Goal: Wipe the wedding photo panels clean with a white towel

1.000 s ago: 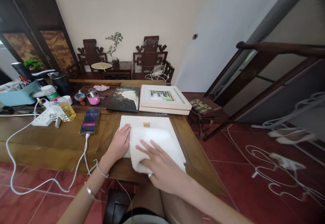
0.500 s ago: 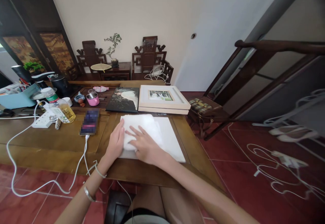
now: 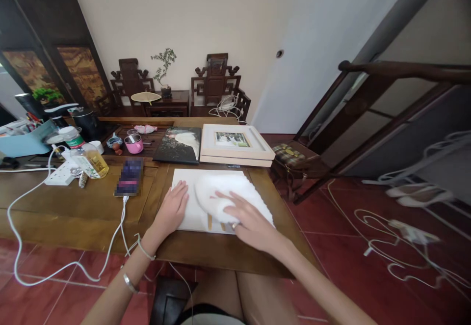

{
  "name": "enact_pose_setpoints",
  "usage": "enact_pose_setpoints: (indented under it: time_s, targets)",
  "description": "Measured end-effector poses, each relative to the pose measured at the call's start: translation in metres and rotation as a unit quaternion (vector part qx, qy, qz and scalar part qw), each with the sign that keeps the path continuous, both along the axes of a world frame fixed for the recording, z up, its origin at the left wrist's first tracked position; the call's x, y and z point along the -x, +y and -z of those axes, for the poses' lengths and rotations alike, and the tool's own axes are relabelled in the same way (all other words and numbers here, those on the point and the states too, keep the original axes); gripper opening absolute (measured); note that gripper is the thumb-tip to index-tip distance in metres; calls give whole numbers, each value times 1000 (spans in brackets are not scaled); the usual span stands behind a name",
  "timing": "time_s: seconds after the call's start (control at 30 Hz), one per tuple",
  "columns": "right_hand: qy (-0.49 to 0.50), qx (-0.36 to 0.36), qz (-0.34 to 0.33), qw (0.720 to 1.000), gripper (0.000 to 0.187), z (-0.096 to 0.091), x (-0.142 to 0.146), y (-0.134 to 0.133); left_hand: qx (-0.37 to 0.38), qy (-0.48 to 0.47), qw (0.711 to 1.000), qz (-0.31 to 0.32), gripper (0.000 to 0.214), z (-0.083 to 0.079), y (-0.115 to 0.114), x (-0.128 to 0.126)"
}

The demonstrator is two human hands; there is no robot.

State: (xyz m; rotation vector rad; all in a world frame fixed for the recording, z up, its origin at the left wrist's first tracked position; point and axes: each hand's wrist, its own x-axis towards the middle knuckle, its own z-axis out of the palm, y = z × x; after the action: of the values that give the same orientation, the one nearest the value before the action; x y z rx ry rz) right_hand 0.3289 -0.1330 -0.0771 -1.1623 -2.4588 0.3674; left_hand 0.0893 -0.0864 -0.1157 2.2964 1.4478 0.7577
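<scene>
Right hand [image 3: 246,219] lies palm down on a white cloth [image 3: 221,192], fingers spread and pressing flat rather than closed around it. The cloth is bunched under the fingers and fans out to the right over a white panel [image 3: 187,175] that lies flat on the near edge of the wooden table [image 3: 91,202]. Left hand [image 3: 172,209] rests open just beside it, palm down on the panel's left edge with the fingers straight, holding nothing; bracelets ring that wrist.

Left of the panel a phone [image 3: 129,176] lies on the table, a white cable [image 3: 123,212] running from its near end down over the table's edge. Further left are a white power strip [image 3: 61,174] and a bottle of yellow liquid [image 3: 88,160] lying on its side.

Beyond the panel, a dark picture [image 3: 179,144] lies flat, and just right of it sit stacked white frames [image 3: 235,143]. A pink cup [image 3: 134,144] stands to the left of the dark picture.

Against the far wall stand two carved wooden chairs [image 3: 217,82] with a small potted plant [image 3: 164,65] between them.
</scene>
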Motion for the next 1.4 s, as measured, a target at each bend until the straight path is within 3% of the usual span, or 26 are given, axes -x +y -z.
enact_pose_setpoints:
  time_s: [0.1, 0.2, 0.47, 0.57, 0.67, 0.83, 1.03, 1.2, 1.4]
  targets:
    - [-3, -16, 56, 998, 42, 8, -7, 21, -20, 6, 1000, 6, 39, 3, 1, 1]
    - [-17, -25, 71, 997, 42, 9, -3, 23, -28, 7, 1000, 7, 39, 4, 2, 1]
    - [-26, -3, 5, 1000, 40, 2, 22, -54, -33, 22, 999, 12, 44, 8, 3, 2]
    - [-13, 9, -21, 1000, 40, 2, 24, -66, -43, 27, 999, 15, 44, 9, 4, 2]
    - [3, 14, 2, 1000, 39, 1, 22, -50, -46, 34, 998, 16, 41, 9, 3, 2]
    - [17, 46, 77, 996, 37, -6, 32, 19, -37, 33, 999, 12, 42, 7, 2, 0]
    - [14, 61, 19, 998, 25, -25, 75, 89, -33, 28, 999, 15, 45, 2, 0, -1]
    - [13, 59, 17, 998, 25, -29, 69, 99, -35, 34, 999, 11, 43, 3, 0, 0]
    - [3, 60, 92, 994, 27, -21, -3, 83, -41, 36, 998, 9, 41, 4, 0, 1]
